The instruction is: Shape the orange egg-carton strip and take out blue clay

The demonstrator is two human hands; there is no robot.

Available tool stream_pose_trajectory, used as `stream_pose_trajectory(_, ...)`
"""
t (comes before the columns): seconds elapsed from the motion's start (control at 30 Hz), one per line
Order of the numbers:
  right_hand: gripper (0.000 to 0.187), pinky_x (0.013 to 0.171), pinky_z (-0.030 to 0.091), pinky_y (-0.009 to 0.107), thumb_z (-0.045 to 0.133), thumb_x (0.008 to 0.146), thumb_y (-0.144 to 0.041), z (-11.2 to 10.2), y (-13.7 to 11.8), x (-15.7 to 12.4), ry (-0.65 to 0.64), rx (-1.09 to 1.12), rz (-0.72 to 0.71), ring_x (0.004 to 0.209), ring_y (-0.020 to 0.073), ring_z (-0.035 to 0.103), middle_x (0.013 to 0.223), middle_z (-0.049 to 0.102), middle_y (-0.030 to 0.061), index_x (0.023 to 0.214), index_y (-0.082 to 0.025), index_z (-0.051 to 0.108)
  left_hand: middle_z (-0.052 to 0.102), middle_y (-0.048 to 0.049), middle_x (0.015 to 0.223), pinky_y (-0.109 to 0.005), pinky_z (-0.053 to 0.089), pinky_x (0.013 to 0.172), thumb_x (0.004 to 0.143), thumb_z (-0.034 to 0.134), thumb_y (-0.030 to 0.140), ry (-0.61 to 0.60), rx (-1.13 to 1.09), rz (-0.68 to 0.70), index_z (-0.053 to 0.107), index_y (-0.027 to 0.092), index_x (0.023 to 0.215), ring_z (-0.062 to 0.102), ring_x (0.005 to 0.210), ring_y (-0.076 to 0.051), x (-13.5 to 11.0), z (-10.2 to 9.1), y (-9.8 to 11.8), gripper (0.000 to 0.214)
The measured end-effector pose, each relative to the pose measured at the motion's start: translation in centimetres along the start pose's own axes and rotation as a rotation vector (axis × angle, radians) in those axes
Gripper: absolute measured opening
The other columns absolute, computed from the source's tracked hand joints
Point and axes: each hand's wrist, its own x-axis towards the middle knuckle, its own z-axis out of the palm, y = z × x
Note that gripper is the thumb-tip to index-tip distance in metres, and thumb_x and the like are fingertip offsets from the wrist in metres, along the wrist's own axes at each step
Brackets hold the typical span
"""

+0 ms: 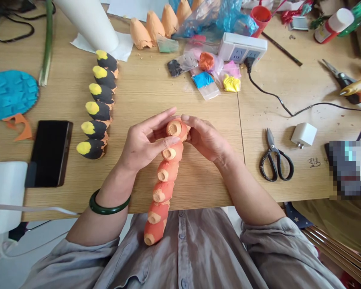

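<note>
My left hand (pixel 146 142), with a dark green bangle (pixel 110 202) on its wrist, and my right hand (pixel 206 138) both grip the top of a segmented orange chain of pulp cones (pixel 164 184). The chain runs down from my hands, over the table's near edge, and toward my grey shirt. Each cone has a bare, peach-coloured tip. Beside my left hand lies a similar chain of black cones with yellow tips (pixel 98 108). Bare peach cones (pixel 155 28) stand in a row at the far side.
On the wooden table (pixel 204 184) are packets of coloured modelling clay (pixel 203 76), a power strip (pixel 242 48) with a black cable, black-handled scissors (pixel 275 158), a white charger (pixel 303 134), a dark phone (pixel 49 152), and a textured blue disc (pixel 10 94).
</note>
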Motion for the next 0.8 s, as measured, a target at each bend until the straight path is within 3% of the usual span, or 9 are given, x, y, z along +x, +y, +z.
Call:
stream_pose_trajectory(0.17, 0.029, 0.082, 0.052, 0.034, 0.09, 0.083, -0.047, -0.18, 0.39, 0.17, -0.066, -0.029, -0.105, 0.081, 0.0174, 0.057, 0.079, 0.069, -0.0002, 0.071, -0.026, 0.072, 0.084, 0.0006, 0.147, -0.067, 0.06, 0.129, 0.081, 0.108, 0.057, 0.004, 0.019, -0.112, 0.084, 0.038, 0.143, 0.073, 0.148, -0.043, 0.14, 0.23, 0.39, 0.069)
stream_pose_trajectory(0.37, 0.029, 0.076, 0.047, 0.031, 0.091, 0.083, -0.043, -0.59, 0.18, 0.28, -0.06, -0.053, -0.126, 0.075, 0.0158, 0.044, 0.074, 0.052, -0.0027, 0.072, -0.025, 0.071, 0.084, -0.0017, 0.147, -0.066, 0.06, 0.13, 0.079, 0.108, 0.056, -0.001, -0.025, -0.136, 0.084, 0.036, 0.142, 0.073, 0.148, -0.044, 0.38, 0.06, 0.65, 0.07)
stream_pose_trajectory(0.47, 0.026, 0.08, 0.048, 0.031, 0.089, 0.085, -0.043, -0.54, 0.05, 0.13, -0.091, -0.036, -0.141, 0.076, 0.0147, 0.046, 0.076, 0.057, -0.0032, 0.075, -0.025, 0.073, 0.083, -0.0009, 0.148, -0.066, 0.059, 0.13, 0.081, 0.108, 0.054, -0.017, -0.035, -0.153, 0.083, 0.037, 0.144, 0.071, 0.151, -0.046, 0.45, -0.12, 0.55, 0.07)
stream_pose_trajectory(0.6, 0.03, 0.087, 0.051, 0.035, 0.083, 0.09, -0.051, -0.28, -0.05, 0.04, -0.085, -0.057, -0.101, 0.085, 0.0179, 0.058, 0.078, 0.068, -0.001, 0.075, -0.026, 0.074, 0.086, 0.0006, 0.143, -0.07, 0.058, 0.13, 0.079, 0.108, 0.056, 0.023, -0.026, -0.144, 0.084, 0.037, 0.142, 0.073, 0.147, -0.045, 0.42, -0.07, 0.53, 0.07)
stream_pose_trajectory(0.8, 0.031, 0.086, 0.052, 0.031, 0.096, 0.079, -0.046, -0.78, 0.17, 0.53, -0.138, -0.043, -0.126, 0.084, 0.0138, 0.061, 0.082, 0.074, -0.0017, 0.074, -0.024, 0.074, 0.084, -0.0006, 0.146, -0.073, 0.059, 0.127, 0.079, 0.108, 0.057, -0.005, -0.019, -0.175, 0.085, 0.039, 0.14, 0.069, 0.152, -0.048, 0.43, -0.16, 0.54, 0.068)
